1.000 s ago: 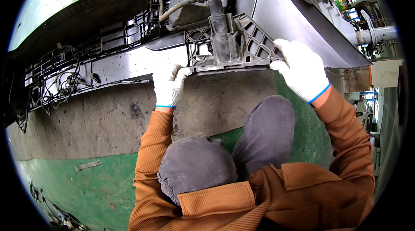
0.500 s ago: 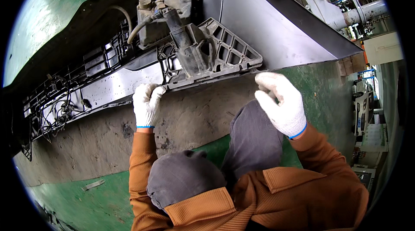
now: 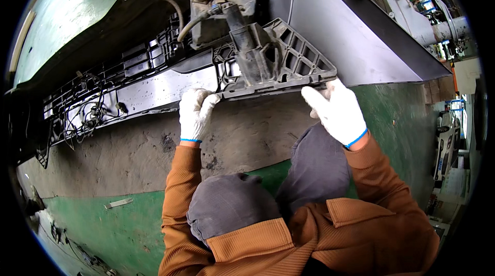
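A large car bumper lies with its inner side up. Fixed along its near edge is a dusty black plastic bracket with a triangular lattice end. My left hand, in a white knit glove with a blue cuff, is closed on the near edge, by the bracket's left end. At the bracket's right corner my right hand, gloved alike, has its fingers curled at the edge and its thumb below; its fingertips are partly hidden. Behind the bracket sit a dusty reservoir and a bent hose.
Under the bumper is a worn brown mat on a green floor. Wires hang at the bumper's left part. A flat metal strip lies at lower left. My knee is close below the right hand. Brown blocks stand at right.
The bumper and both hands sit farther right in the picture as the view shifts. My right hand has moved up to the edge at the bracket's corner. My left hand stays at the edge.
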### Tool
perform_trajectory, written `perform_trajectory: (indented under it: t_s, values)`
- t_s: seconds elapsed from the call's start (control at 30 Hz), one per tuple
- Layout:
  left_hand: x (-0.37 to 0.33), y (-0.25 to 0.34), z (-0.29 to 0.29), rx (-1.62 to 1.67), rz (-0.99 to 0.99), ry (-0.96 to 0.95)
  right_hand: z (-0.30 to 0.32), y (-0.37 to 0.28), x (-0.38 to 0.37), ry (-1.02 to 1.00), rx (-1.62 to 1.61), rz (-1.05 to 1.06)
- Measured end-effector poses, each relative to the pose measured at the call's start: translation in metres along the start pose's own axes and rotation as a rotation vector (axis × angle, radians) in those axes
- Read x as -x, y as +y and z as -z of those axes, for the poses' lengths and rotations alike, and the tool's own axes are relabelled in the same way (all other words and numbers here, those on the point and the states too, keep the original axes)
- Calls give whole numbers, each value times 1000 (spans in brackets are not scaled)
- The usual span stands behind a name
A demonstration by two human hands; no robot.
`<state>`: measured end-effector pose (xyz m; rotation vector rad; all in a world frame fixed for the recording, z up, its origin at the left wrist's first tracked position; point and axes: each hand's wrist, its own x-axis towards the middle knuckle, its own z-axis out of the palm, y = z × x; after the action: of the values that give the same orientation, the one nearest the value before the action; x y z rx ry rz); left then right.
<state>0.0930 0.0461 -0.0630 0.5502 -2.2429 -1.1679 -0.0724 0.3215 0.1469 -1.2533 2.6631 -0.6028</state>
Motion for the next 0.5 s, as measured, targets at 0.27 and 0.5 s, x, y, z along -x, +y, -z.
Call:
perform_trajectory:
  t_s: [0.27,0.5]
  values:
    - [-2,4,3,85,-15,-13,-19,-34,-16,168,-475,-588]
    - [-4,-2,6,70,-49,-55,-14,-43,-16,147,-454,-627]
